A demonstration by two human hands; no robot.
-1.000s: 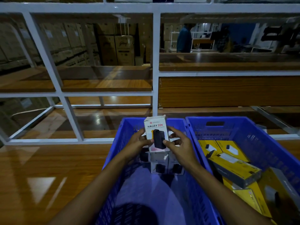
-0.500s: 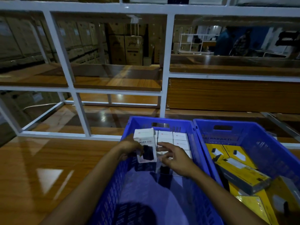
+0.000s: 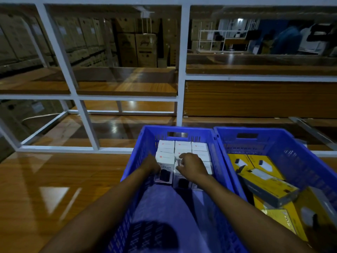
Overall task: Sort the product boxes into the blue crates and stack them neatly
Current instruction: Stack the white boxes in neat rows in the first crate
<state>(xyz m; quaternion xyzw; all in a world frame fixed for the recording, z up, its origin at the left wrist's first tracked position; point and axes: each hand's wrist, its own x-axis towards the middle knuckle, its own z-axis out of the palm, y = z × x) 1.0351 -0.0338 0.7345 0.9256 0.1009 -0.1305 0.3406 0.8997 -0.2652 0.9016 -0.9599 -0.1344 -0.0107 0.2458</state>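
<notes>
Box (image 3: 164, 166) now down from mid-air into stack (image 3: 182, 146) at far end of crate (image 3: 182, 127), L hand (image 3: 151, 164) gripping it, R hand (image 3: 192, 168) curled on its neighbour (grip unclear); crate's near half bare, yellow boxes (image 3: 264, 179) right of crate jumbled, so lots left.

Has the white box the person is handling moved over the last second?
Yes. The white box has dropped from level with the far rim of the left blue crate to below it, beside the stacked boxes.

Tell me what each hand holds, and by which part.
The left hand holds the white box by its left side. The right hand lies on the neighbouring white boxes; whether it grips one cannot be told.
</notes>
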